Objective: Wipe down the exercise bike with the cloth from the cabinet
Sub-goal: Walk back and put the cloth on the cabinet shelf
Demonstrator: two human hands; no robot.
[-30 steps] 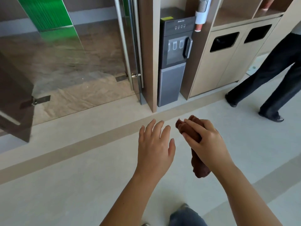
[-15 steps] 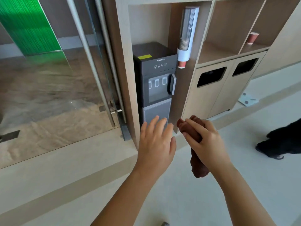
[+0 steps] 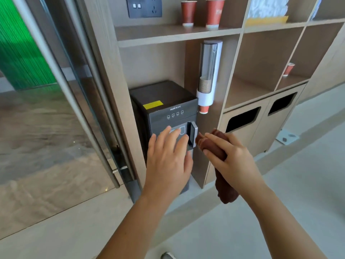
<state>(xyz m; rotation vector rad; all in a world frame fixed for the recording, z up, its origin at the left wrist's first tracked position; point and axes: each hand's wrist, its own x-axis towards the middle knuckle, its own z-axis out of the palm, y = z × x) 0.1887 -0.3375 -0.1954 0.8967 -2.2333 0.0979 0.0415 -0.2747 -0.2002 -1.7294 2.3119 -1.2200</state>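
Observation:
My right hand [image 3: 231, 157] grips a rolled brown cloth [image 3: 226, 191]; one end pokes out above my fingers and the other hangs below my wrist. My left hand [image 3: 168, 161] is held flat beside it with fingers spread, holding nothing, in front of the dark water dispenser [image 3: 164, 109]. Both hands hover in the air before the wooden cabinet [image 3: 240, 32]. No exercise bike is in view.
A cup dispenser [image 3: 208, 75] hangs on the cabinet next to the water dispenser. Red paper cups [image 3: 188, 13] stand on the upper shelf, another cup [image 3: 288, 69] on a right shelf. Two bin openings [image 3: 242, 118] sit low right. A glass door [image 3: 61, 101] stands at left.
My view has risen and come closer to the cabinet, showing the upper shelves. The person walking at right has left the view. My hands keep the same pose with the cloth.

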